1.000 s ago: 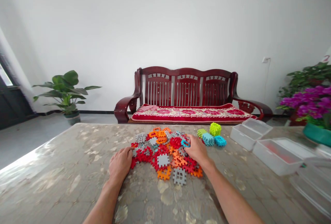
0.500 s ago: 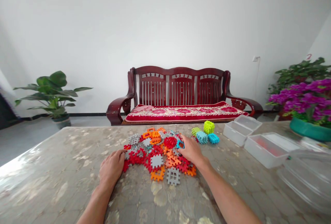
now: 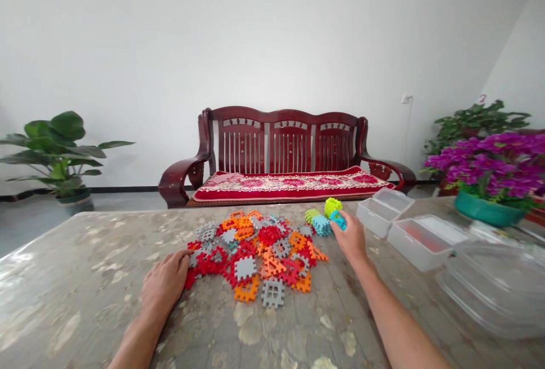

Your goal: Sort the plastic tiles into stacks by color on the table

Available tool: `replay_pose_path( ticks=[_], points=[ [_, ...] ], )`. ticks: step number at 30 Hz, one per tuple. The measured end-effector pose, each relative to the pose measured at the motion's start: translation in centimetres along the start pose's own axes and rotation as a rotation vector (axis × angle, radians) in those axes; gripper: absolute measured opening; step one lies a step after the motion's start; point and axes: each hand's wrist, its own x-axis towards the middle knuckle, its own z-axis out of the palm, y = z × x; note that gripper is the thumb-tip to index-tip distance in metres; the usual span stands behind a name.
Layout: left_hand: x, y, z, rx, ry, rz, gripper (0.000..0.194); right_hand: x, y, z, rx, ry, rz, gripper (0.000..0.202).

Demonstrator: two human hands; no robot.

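Note:
A heap of red, orange and grey notched plastic pieces [image 3: 244, 268] is spread over the middle of the table. My left hand [image 3: 166, 278] rests at the heap's left edge, its fingertips against grey and red pieces; whether it grips one is hidden. My right hand [image 3: 349, 235] is closed on a blue piece [image 3: 338, 219] to the right of the heap. Beside that piece are a light-blue stack [image 3: 322, 225], a yellow-green stack [image 3: 332, 206] and a smaller green stack [image 3: 312, 215].
Two clear plastic boxes [image 3: 377, 218] [image 3: 419, 247] with lids open stand at the right. Nearer are large clear lids or containers [image 3: 489, 289]. A teal pot of purple flowers [image 3: 489, 209] is at the far right. Behind the table [image 3: 106, 278] stands a wooden bench [image 3: 289, 142].
My right hand has moved from the heap to the sorted stacks at the right, carrying the blue piece. My left hand stays at the heap's left edge. The view has turned slightly right.

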Motion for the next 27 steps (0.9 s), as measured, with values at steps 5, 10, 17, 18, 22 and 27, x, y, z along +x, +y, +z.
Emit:
replay_pose_path(
  ticks=[5,10,17,18,22,27],
  points=[
    [0.2,-0.4,0.4,-0.009,0.014,0.018,0.05,0.7,3.2,0.4,-0.114,0.0,0.07,0.051],
    [0.3,-0.8,0.7,-0.023,0.016,0.029,0.052,1.5,3.6,1.3,-0.169,-0.031,0.065,0.052],
    [0.4,-0.8,0.8,-0.012,0.03,0.019,0.051,1.5,4.3,1.9,-0.222,-0.105,0.064,0.069],
    [0.4,-0.8,0.8,-0.007,0.03,0.021,0.051,1.3,4.3,2.0,-0.236,-0.116,0.075,0.072],
    [0.4,-0.9,0.8,0.007,0.039,0.027,0.051,0.9,4.1,2.1,-0.268,-0.167,0.113,0.078],
    [0.4,-0.9,0.8,-0.008,0.031,0.037,0.052,1.0,3.9,2.4,-0.323,-0.209,0.169,0.071]
  ],
)
